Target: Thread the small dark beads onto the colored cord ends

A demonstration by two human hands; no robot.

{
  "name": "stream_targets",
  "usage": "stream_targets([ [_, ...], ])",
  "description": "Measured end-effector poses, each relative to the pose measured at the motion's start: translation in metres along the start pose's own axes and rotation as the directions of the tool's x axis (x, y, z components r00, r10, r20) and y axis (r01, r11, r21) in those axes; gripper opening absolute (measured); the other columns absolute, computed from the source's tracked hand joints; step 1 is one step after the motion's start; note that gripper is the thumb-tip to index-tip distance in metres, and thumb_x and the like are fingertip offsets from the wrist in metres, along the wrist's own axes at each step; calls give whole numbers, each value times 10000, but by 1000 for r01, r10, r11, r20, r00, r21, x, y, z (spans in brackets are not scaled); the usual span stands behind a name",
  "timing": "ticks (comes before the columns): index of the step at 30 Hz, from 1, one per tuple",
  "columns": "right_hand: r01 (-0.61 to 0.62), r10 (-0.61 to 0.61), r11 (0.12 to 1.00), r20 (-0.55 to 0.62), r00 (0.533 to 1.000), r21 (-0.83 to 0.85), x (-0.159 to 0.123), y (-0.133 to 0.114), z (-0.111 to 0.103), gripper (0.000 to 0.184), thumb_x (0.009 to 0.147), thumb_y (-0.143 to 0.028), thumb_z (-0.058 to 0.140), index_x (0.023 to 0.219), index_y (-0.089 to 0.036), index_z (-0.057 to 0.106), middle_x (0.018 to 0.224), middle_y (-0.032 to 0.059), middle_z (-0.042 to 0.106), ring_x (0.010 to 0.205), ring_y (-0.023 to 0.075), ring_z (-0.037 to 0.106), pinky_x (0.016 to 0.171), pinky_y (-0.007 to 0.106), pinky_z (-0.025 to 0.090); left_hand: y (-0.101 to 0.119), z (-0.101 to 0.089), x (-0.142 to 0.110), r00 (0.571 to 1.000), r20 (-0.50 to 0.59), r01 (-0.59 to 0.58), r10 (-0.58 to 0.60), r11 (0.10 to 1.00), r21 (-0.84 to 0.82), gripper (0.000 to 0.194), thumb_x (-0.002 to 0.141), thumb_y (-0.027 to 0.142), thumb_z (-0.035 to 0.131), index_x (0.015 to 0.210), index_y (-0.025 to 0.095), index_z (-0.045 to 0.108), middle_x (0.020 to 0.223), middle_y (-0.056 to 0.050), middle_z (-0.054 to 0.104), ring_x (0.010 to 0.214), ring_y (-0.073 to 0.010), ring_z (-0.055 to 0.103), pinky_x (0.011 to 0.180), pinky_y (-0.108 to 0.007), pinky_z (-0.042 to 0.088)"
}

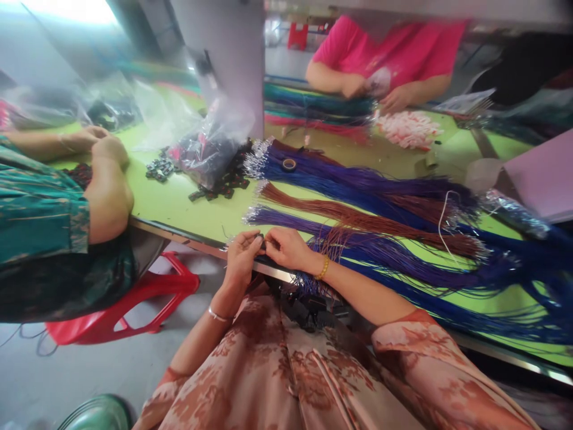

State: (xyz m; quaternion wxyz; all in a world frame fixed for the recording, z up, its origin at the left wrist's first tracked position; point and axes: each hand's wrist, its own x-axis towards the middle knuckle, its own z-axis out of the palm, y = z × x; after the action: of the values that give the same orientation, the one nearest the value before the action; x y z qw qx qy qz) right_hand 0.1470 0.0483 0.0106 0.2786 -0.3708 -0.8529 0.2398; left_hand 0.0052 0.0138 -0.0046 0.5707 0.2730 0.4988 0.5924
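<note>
Small black piece (261, 241), pinched, partly hidden, by green tabletop (179, 209)

Between our fingers (242, 240) sits a small dark piece (261, 243) that we cannot identify, since the left hand (239, 257) and right hand (290, 248) mostly cover it. Just below the fingers, we find the dark parts (313, 313) at the lap too murky to tell. Left of the fingers, a co-worker (40, 203) is cut off by the edge; far beyond them, a pink shirt (416, 51) disappears behind a grey panel (514, 13). To their right, blue wires (546, 263) leave our view; well below-left, a green round object (96, 413) is cropped.
</note>
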Motion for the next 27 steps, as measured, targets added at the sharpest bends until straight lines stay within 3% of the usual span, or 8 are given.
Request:
stream_targets([
  [5, -46, 47, 999, 102, 994, -12, 14, 5, -18, 140, 836, -199, 516, 730, -163, 600, 704, 26, 626, 614, 122, 476, 596, 243, 306, 1, -1, -3, 1000, 19, 7, -8, 999, 44, 383, 612, 309, 815, 909, 139, 642, 781, -23, 675, 659, -109, 621, 631, -242, 512],
  [7, -96, 97, 995, 56, 994, -28, 30, 18, -32, 196, 883, -208, 468, 799, -164, 639, 795, 39, 667, 693, 133, 535, 649, 241, 347, 5, -1, -3, 999, 41, -6, 4, 999, 54, 373, 630, 309, 805, 928, 147, 651, 784, -15, 658, 674, -108, 617, 624, -237, 519],
  [9, -200, 202, 966, -3, 979, -162, 46, 36, -42, 203, 890, -231, 476, 864, -163, 665, 879, 65, 688, 785, 165, 573, 700, 260, 370, 8, 1, -2, 998, 57, -29, 26, 998, 50, 364, 646, 314, 796, 941, 155, 654, 783, -11, 647, 692, -110, 618, 626, -233, 525],
  [11, -287, 312, 905, 29, 950, -315, 58, 52, -45, 172, 859, -226, 516, 885, -171, 677, 949, 89, 691, 838, 200, 589, 700, 277, 377, 8, 4, 1, 997, 73, -41, 38, 998, 42, 362, 653, 324, 790, 945, 159, 651, 784, -12, 646, 688, -109, 617, 630, -236, 530],
  [14, -306, 380, 848, 95, 920, -432, 65, 63, -41, 176, 868, -227, 499, 903, -167, 661, 994, 119, 687, 869, 231, 603, 688, 292, 383, 5, 6, 6, 997, 80, -26, 24, 999, 31, 370, 641, 333, 795, 934, 161, 647, 772, -7, 643, 675, -103, 613, 636, -240, 533],
  [18, -240, 348, 838, 141, 927, -491, 59, 55, -37, 218, 901, -219, 432, 998, -137, 609, 995, 149, 685, 835, 240, 619, 674, 300, 379, -1, 4, 10, 997, 73, -17, 16, 1000, 19, 383, 642, 343, 792, 936, 152, 638, 769, -9, 639, 685, -106, 618, 646, -246, 536],
  [22, -225, 311, 835, 94, 946, -502, 58, 35, -40, 228, 891, -255, 453, 1027, -133, 590, 910, 143, 691, 778, 248, 614, 663, 303, 363, -4, 2, 11, 995, 90, -40, 37, 999, 36, 393, 648, 343, 791, 950, 147, 633, 781, -12, 641, 681, -105, 615, 640, -245, 534],
  [27, -135, 152, 956, 47, 987, -261, 72, 11, -36, 128, 831, -216, 503, 839, -146, 611, 793, 76, 665, 696, 169, 552, 640, 266, 337, -6, 2, 12, 995, 90, -45, 40, 998, 52, 387, 649, 338, 790, 948, 155, 627, 776, -4, 635, 690, -103, 609, 634, -229, 529],
])
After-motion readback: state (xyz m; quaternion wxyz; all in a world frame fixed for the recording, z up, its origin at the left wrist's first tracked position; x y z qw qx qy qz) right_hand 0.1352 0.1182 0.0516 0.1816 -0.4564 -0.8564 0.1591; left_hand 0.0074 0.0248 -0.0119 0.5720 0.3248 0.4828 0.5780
